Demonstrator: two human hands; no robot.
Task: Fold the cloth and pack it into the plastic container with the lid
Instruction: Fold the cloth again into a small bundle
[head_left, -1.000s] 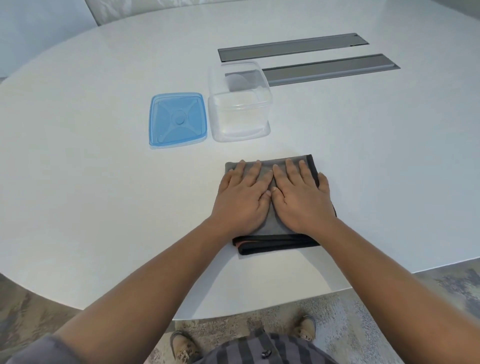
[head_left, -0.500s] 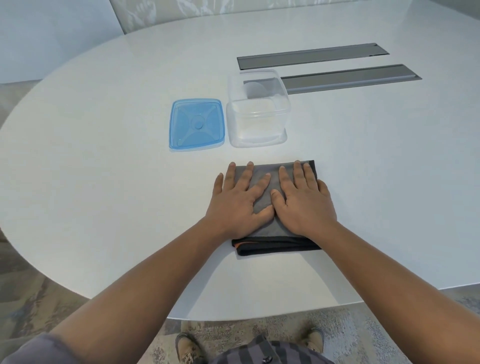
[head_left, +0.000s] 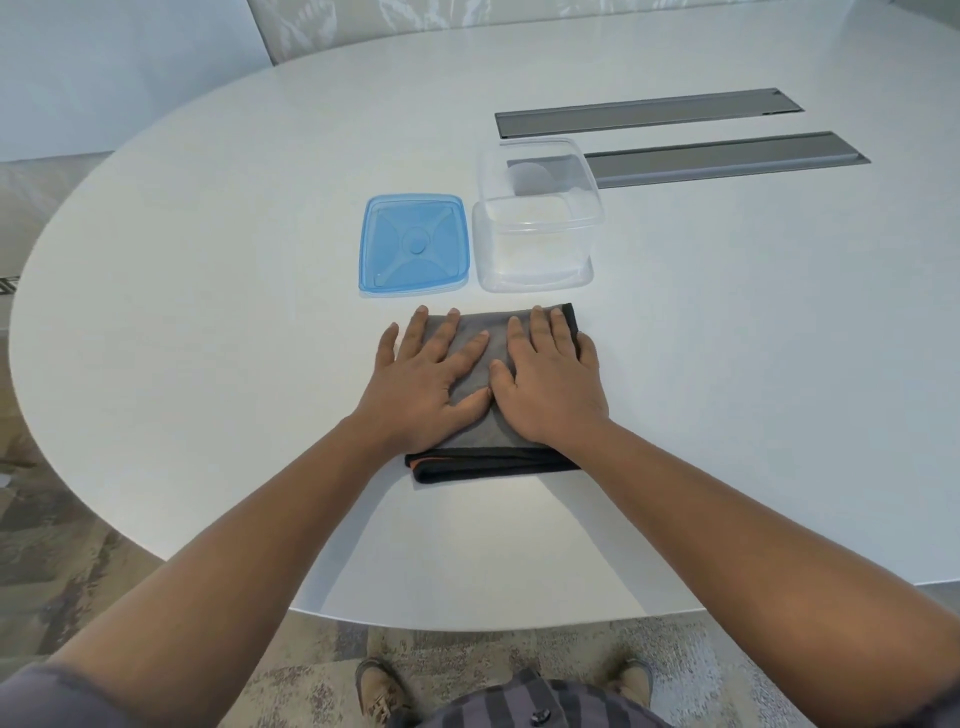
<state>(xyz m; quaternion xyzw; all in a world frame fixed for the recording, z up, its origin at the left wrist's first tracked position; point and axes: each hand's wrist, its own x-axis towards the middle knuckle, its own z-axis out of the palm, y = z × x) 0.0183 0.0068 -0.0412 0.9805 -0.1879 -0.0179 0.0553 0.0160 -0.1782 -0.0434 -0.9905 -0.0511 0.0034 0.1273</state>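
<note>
1. Left hand (head_left: 434, 387) and right hand (head_left: 550, 384): each grip flat, fingers straight, pressing the folded grey cloth (head_left: 480, 340)
2. Cloth lies on the white worktop (head_left: 208, 312), near the clear plastic container (head_left: 540, 244) and blue lid (head_left: 414, 244)

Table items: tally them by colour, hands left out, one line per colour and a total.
Grey: 3 - folded grey cloth with black edging, two long grey metal strips set into the tabletop
Blue: 1 - square blue plastic lid
Clear: 1 - square clear plastic container
Total: 5
</note>
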